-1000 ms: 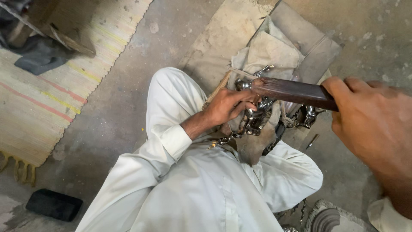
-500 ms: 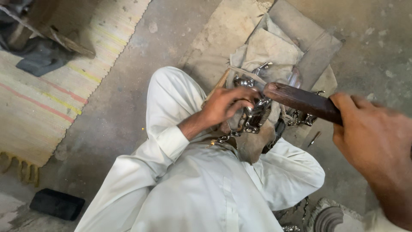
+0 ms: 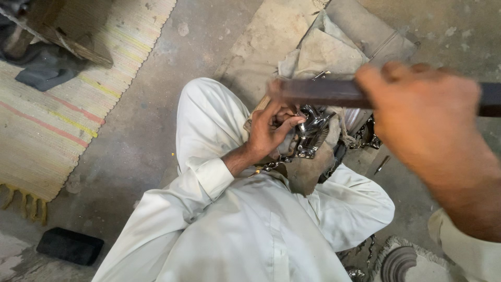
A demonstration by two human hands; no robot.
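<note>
Bare concrete floor [image 3: 156, 120] lies beneath, with a striped mat [image 3: 57, 120] off to one side. Left hand [image 3: 269, 133] curls its fingers around a shiny metal piece [image 3: 311, 131] resting on the cloth-covered knee [image 3: 308, 167]. Right hand [image 3: 425, 122] (blurred) wraps fully around a dark flat bar [image 3: 318, 93], held above the piece.

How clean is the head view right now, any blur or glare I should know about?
Head view: right hand and the dark bar it grips are smeared by motion blur; left hand and shiny metal piece stay sharp, with small bright glints on the metal; lighting soft, shadows faint.
</note>
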